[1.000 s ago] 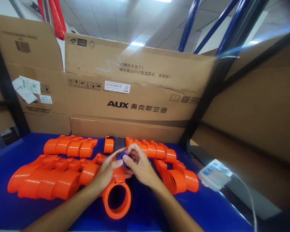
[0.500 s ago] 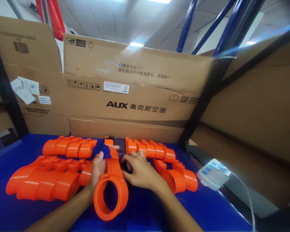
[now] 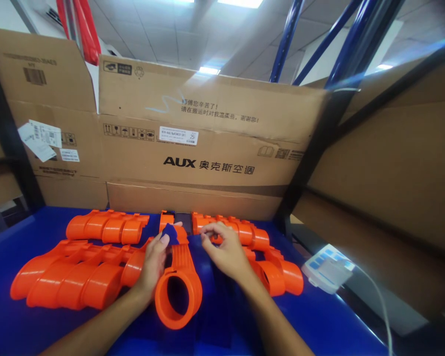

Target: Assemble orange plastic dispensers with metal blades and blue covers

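Observation:
My left hand [image 3: 155, 264] is closed around the upper part of an orange plastic ring piece [image 3: 196, 291]. Its round open end hangs down toward me, and a dark blue scrap of material [image 3: 169, 234] shows at its top under my thumb. To the right, apart from the piece, is my right hand [image 3: 226, 252], thumb and index finger brought together in a pinch. Whatever is between those fingertips, if anything, is too small to make out. Similar orange ring pieces [image 3: 102, 284] lie in rows left of my left hand, with more orange pieces [image 3: 244, 231] behind my right hand.
The blue tabletop [image 3: 141, 331] backs onto a cardboard panel [image 3: 207, 143]. A dark flat device [image 3: 183, 222] lies at the back between orange pieces. On the right sits a white and blue box [image 3: 328, 269] with a cable [image 3: 381, 301]. Dark posts [image 3: 307, 148] frame the table.
My right hand has drawn away from the orange piece, moving right and slightly up. My left hand has shifted the piece a little right, its ring end slightly higher.

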{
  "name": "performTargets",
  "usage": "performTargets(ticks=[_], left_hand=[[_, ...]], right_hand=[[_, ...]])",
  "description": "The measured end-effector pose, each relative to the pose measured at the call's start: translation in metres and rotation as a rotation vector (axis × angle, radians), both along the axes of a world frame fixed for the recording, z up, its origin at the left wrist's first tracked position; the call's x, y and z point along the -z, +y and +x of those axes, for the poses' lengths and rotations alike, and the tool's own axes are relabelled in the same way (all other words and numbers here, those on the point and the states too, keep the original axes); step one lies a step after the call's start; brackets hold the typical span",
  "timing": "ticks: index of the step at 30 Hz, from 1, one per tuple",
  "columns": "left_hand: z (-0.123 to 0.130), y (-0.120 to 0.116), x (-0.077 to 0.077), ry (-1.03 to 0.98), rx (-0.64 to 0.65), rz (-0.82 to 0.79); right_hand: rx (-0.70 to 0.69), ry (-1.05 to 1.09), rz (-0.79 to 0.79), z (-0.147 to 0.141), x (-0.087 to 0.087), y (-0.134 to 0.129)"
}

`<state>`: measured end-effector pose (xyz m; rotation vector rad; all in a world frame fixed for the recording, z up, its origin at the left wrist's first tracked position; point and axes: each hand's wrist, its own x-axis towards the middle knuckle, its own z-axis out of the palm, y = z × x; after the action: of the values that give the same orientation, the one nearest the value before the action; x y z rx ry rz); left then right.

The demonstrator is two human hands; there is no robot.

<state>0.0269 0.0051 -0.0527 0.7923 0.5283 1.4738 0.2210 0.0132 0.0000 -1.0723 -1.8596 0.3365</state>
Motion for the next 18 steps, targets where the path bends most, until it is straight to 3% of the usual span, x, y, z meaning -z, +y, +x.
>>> performTargets(ticks=[4,8,18], left_hand=[[0.006,-0.007,-0.009,0.003,-0.012,-0.027],[0.01,-0.011,-0.012,-0.022,0.029,-0.015],[0.004,0.003,-0.001,-0.07,0.078,-0.088]], right_hand=[[-0.024,0.223,-0.02,0.002,-0.002,0.002],[-0.107,0.313,-0.098,-0.003,0.0,0.001],[-0.343,0.156,-0.164,-0.008,-0.01,-0.013]])
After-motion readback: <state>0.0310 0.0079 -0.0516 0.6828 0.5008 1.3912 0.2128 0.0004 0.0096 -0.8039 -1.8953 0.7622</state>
